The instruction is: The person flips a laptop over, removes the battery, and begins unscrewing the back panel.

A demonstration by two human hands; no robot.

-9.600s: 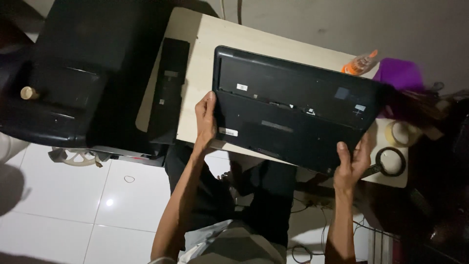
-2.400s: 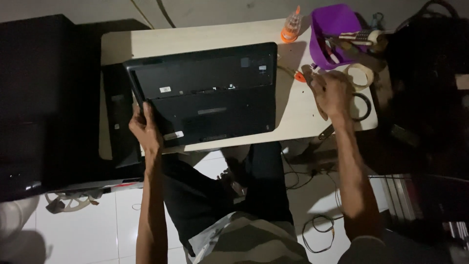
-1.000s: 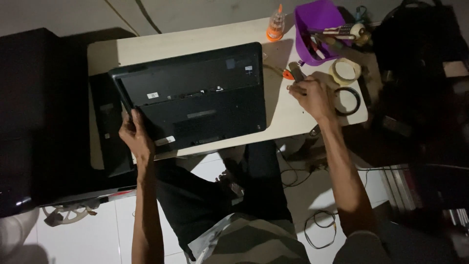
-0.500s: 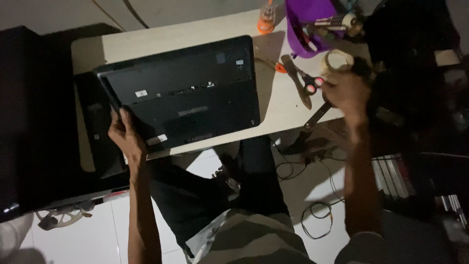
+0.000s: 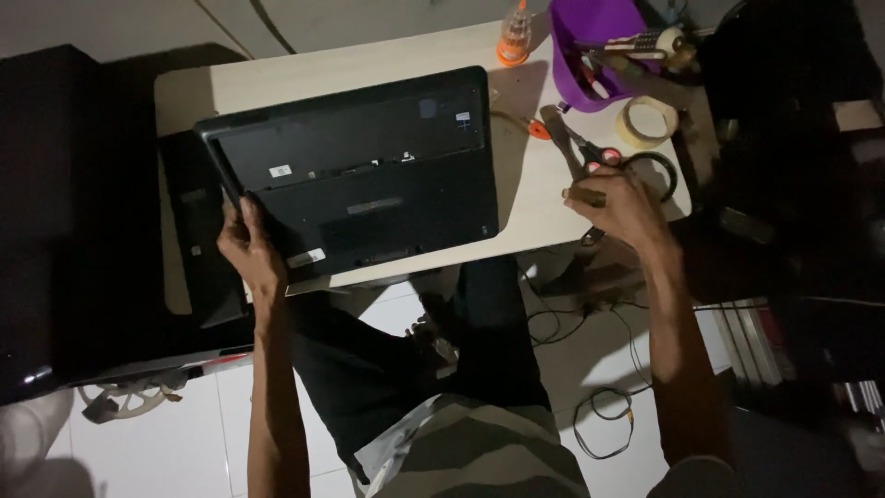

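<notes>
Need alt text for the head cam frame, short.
A person's left hand grips the left edge of a black laptop lying bottom-up on a pale table. Their right hand rests at the table's right edge beside scissors, tape rolls and a purple tray.

One laptop (image 5: 355, 180) – two tape rolls (image 5: 644, 122) – one scissors (image 5: 590, 152) – one purple tray (image 5: 590, 55).

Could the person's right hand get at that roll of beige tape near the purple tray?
Probably yes. The right hand hovers at the table edge, and the roll of beige tape lies just beyond it, with only red-handled scissors lying flat between.
</notes>
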